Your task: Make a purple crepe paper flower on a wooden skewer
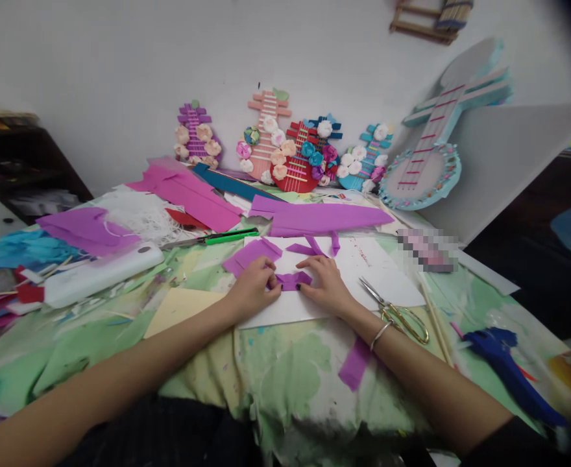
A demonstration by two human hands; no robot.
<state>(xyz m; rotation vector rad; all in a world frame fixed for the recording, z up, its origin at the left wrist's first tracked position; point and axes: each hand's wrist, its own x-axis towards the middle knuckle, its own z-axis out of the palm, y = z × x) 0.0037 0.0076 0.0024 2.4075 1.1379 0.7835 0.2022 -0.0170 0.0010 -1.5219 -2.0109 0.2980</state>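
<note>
Over the white sheet [387,275] in front of me, my left grip [255,285] and right grip [325,284] face each other, thumb and fingers drawn nearly together on each side. Between them is a small purple strip [292,281], one end in each grip; my fingers partly cover both ends, so I cannot tell how firmly I pinch it.

I judge that I am at the shaping step, folding or working this strip by hand. The next move seems to call for light, even pressure from both sides, since the strip looks like thin paper that could tear or crease wrongly.

Just beyond my fingers, at the sheet's far edge, lie narrow purple offcuts [309,246], with a wider purple piece [254,254] past my left grip. The gold-handled scissors [387,305] lie beside my right wrist, blades slightly parted, and a purple scrap [356,366] shows below that forearm on the cloth-covered bench [290,376].

Farther right rests a blue glue gun [507,366]. Past the white sheet, a green-handled cutter [231,236] lies near a long purple sheet [324,219], with pink sheets [188,191] behind to the left. At the back, small flower-trimmed guitars [298,172] lean near the wall, and a larger pale-blue guitar [434,139] stands tilted to their right.
</note>
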